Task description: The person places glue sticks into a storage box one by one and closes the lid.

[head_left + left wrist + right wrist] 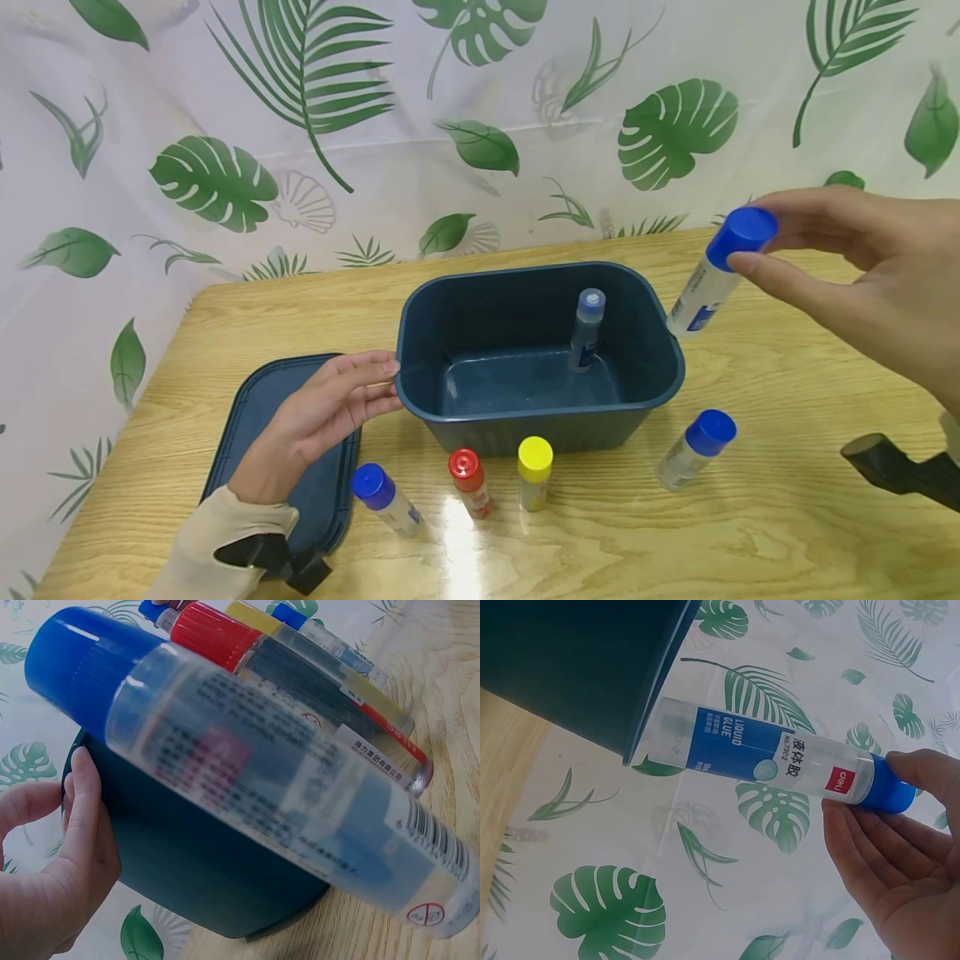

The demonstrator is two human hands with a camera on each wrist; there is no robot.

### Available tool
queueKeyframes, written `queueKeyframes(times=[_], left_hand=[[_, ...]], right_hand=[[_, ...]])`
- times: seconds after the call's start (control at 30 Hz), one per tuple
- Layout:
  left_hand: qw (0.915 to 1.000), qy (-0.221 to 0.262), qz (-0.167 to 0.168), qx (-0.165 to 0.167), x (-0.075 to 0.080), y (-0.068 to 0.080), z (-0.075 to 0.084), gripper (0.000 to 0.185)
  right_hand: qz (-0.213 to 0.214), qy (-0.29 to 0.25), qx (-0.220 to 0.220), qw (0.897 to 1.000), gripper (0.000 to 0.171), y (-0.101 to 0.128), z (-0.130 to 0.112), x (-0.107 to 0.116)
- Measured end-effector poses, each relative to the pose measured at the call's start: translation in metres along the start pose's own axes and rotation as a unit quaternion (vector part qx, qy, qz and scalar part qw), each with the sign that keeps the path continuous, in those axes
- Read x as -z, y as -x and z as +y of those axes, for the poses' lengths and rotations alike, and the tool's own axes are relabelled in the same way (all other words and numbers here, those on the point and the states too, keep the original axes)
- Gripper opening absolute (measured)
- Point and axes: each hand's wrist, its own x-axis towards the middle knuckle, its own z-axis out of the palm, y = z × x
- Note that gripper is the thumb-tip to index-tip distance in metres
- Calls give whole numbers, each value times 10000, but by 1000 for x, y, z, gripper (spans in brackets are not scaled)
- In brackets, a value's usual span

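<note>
A dark blue plastic bin [637, 400] stands open at the table's middle, with one clear bottle [586, 329] upright inside near its back right. My right hand [750, 235] pinches the blue cap of a liquid glue bottle [701, 292], which hangs tilted just above the bin's right rim. The right wrist view shows that glue bottle [780, 761] held by its cap in my right hand [889, 817], its base close to the bin [577, 660]. My left hand [330, 408] rests with straight fingers against the bin's left rim; its fingers [79, 817] lie on the bin wall [195, 862].
The bin's lid [330, 492] lies flat on the left under my left wrist. Before the bin stand a blue-capped bottle [386, 498], a red-capped one [470, 482], a yellow-capped one [535, 472] and, to the right, another blue-capped bottle [693, 448]. A leaf-print curtain hangs behind the table.
</note>
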Motion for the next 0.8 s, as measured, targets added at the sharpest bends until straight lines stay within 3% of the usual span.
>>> queueKeyframes(times=[0.37,0.8], left_hand=[[9999,-20,105,42,-1,-1,0,17],[10000,13,13,3,-2,0,0,16]], right_hand=[[-81,76,51,9999,51,-2,-6,-2],[-153,-255,352,9989,45,-7,-14,-7]])
